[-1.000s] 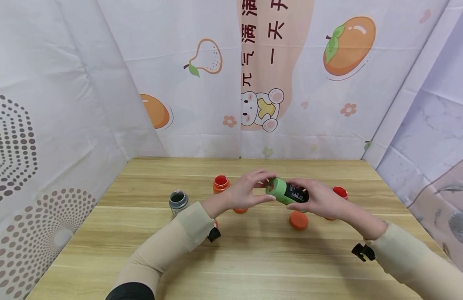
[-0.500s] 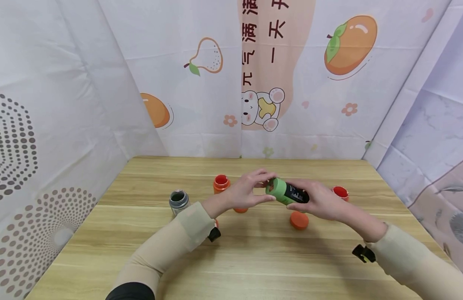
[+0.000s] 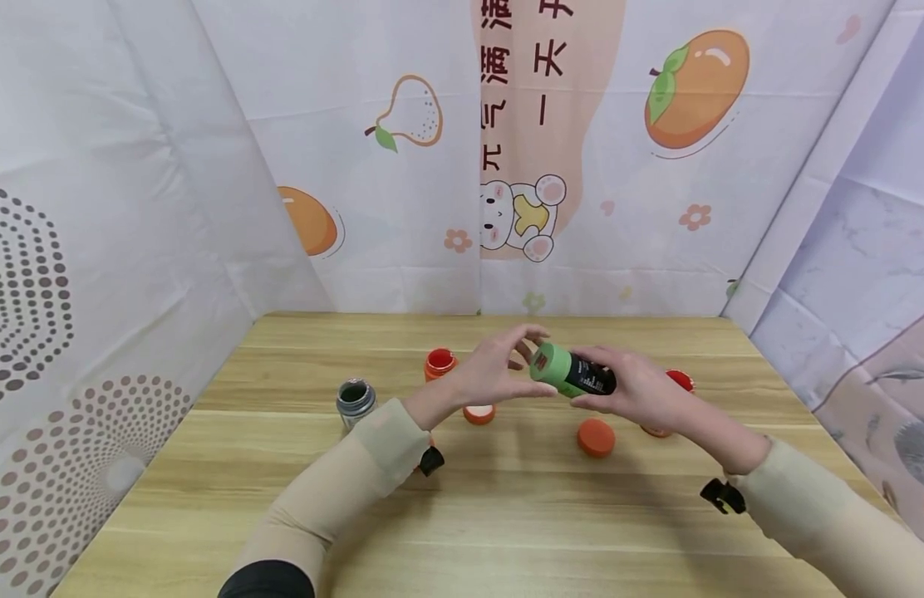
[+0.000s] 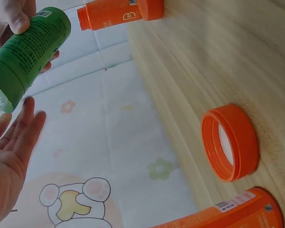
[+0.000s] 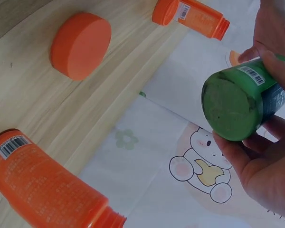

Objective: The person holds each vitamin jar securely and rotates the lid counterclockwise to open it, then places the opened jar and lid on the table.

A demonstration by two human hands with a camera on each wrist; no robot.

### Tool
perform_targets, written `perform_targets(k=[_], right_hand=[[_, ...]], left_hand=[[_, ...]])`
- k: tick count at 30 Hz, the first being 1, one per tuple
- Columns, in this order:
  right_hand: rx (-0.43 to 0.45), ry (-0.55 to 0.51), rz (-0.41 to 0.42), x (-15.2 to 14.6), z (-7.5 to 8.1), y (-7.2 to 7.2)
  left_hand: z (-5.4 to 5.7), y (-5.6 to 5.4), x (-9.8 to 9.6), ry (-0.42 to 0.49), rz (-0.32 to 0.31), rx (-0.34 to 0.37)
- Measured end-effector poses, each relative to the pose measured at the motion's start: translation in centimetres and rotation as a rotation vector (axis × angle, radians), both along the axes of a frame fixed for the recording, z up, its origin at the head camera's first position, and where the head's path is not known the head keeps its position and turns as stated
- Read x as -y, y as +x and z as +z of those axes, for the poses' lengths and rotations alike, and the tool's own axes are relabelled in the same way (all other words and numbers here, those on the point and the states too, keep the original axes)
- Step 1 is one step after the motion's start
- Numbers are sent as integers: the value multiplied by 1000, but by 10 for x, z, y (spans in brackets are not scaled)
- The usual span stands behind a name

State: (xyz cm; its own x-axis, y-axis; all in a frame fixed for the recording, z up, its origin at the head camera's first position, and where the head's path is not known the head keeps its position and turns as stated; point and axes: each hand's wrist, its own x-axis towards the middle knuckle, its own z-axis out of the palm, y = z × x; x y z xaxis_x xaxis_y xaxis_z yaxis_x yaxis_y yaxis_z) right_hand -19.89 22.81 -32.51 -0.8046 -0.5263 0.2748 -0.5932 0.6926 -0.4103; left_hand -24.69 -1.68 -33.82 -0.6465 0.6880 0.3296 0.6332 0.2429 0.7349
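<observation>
A green bottle with a black label (image 3: 591, 378) is held tilted above the table, its green cap end (image 3: 553, 363) facing left. My right hand (image 3: 636, 388) grips it round the lower body, thumb on the near side. Its flat round base shows in the right wrist view on the green bottle (image 5: 230, 107). My left hand (image 3: 493, 371) is spread beside the cap end, thumb below and fingers above. In the left wrist view, the fingers of my left hand (image 4: 9, 159) are extended just below the cap end, holding nothing.
An open orange bottle (image 3: 440, 365) and an open grey bottle (image 3: 356, 403) stand at left. Another open orange bottle (image 3: 680, 380) is partly hidden behind my right hand. Two orange caps lie between: a face-down cap (image 3: 597, 438) and an upturned cap with white lining (image 3: 479, 414).
My left fingers have come off the cap end and spread wider. The green bottle stays in my right hand, nearly in the same place, with its cap end slightly higher.
</observation>
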Motion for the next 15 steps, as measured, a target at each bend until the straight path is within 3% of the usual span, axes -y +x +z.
perform_targets(k=[5, 9, 15], right_hand=[[11, -12, -3, -2, 1, -1], [21, -24, -14, -3, 1, -1], [25, -31, -7, -2, -1, -1]], left_hand=[[8, 1, 5, -10, -14, 5], [13, 1, 9, -15, -57, -32], [11, 1, 7, -17, -131, -35]])
